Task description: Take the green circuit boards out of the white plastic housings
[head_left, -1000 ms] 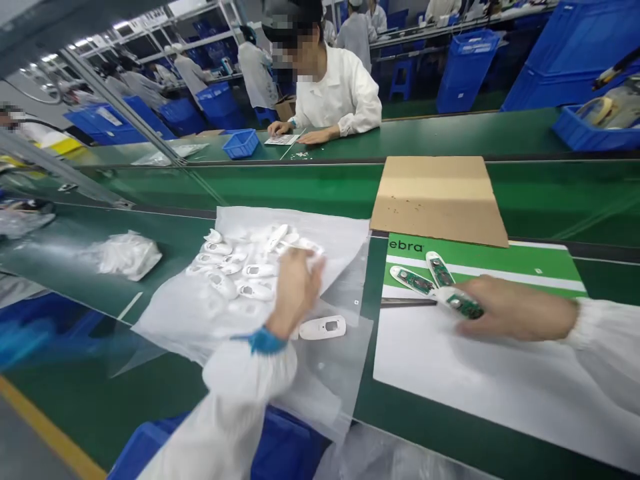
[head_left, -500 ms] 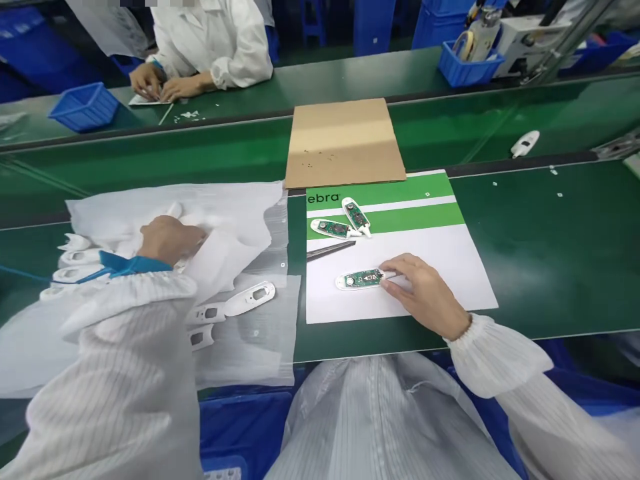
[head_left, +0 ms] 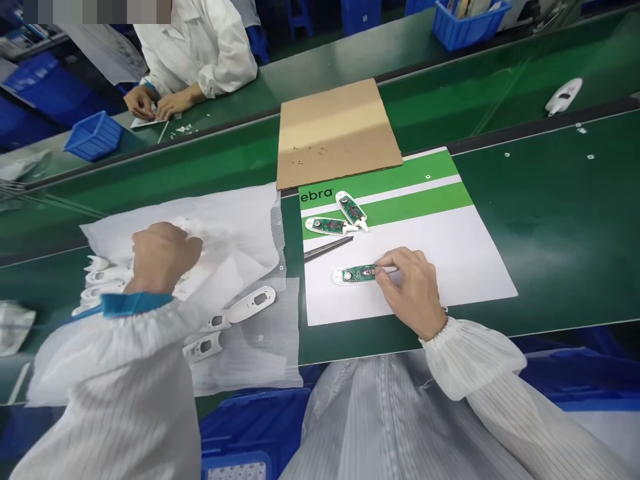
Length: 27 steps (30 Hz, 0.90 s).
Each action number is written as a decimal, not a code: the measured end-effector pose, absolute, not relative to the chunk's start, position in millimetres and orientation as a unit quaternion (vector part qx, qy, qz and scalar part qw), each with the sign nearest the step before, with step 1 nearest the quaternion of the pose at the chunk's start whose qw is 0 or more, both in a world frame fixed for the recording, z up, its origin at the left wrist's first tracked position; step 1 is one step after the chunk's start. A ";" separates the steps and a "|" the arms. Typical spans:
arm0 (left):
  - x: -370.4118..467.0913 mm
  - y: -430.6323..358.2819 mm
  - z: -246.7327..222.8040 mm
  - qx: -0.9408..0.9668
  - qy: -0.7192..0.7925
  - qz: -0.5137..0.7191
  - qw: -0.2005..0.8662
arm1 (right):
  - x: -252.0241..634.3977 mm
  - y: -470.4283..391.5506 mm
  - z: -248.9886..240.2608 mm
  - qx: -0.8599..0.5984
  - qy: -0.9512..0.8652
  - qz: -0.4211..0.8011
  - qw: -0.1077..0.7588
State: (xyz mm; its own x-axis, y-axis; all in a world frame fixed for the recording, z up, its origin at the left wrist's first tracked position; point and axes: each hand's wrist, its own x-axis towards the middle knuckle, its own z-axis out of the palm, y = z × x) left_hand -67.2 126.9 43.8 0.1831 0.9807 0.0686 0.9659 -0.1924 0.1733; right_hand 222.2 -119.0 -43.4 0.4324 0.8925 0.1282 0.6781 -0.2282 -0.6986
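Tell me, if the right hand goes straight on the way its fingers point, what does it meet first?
The right hand points left, its fingers already on the half-built unit with the green board. Beyond that, probably the tweezers, though depth is unclear.

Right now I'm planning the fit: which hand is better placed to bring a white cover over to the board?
Left hand: it rests on the covers; the right hand holds the board.
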 end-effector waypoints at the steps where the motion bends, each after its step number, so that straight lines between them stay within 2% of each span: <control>1: -56.4 111.8 47.9 0.761 0.645 0.068 0.022 | 220.8 -119.6 -43.5 -0.774 -0.503 0.148 0.355; 2: -42.8 94.4 50.3 0.768 0.636 0.067 0.009 | 220.2 -120.9 -43.5 -0.777 -0.498 0.146 0.356; 5: 6.9 37.4 43.5 0.857 0.486 0.103 0.135 | 224.0 -128.9 -44.0 -0.760 -0.516 0.167 0.358; 7: 37.5 5.6 28.8 0.907 0.365 0.123 0.170 | 230.2 -135.6 -44.6 -0.745 -0.539 0.181 0.349; 11: 70.0 -24.3 -4.2 0.953 0.223 0.064 0.193 | 239.8 -141.0 -46.4 -0.752 -0.550 0.169 0.321; 15: 72.3 -23.4 -17.7 0.964 0.200 0.026 0.174 | 241.1 -137.1 -47.9 -0.756 -0.537 0.174 0.331; 27: 72.8 -18.6 -8.2 0.979 0.177 0.002 0.098 | 242.1 -135.9 -50.5 -0.753 -0.536 0.168 0.343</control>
